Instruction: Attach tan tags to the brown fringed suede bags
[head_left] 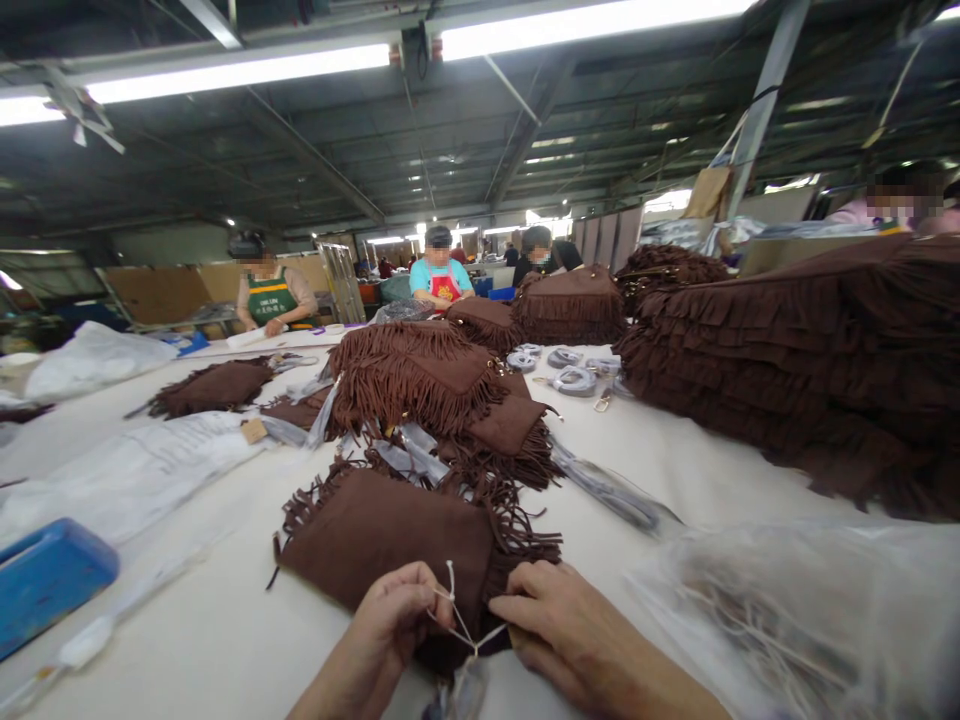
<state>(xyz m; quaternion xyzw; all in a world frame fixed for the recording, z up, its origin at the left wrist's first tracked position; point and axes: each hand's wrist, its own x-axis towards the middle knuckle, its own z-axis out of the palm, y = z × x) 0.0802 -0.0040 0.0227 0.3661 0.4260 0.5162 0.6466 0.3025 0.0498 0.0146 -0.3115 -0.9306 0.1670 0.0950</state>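
Note:
A brown fringed bag (390, 530) lies flat on the white table just beyond my hands. My left hand (397, 625) pinches a thin white string (463, 632) that stretches across toward my right hand. My right hand (551, 620) rests at the bag's lower right corner, its fingers bent around the other end of the string and a small tan tag partly hidden beneath them. Below the string hangs a clear plastic-wrapped piece (469, 690), cut by the bottom edge of the view.
More fringed bags (427, 380) are heaped ahead, with a tall stack (795, 370) on the right. Plastic-wrapped straps (574, 380) lie between them. A clear bag of strings (795, 610) sits at right, a blue tray (52, 580) at left. Co-workers (274, 290) stand across the table.

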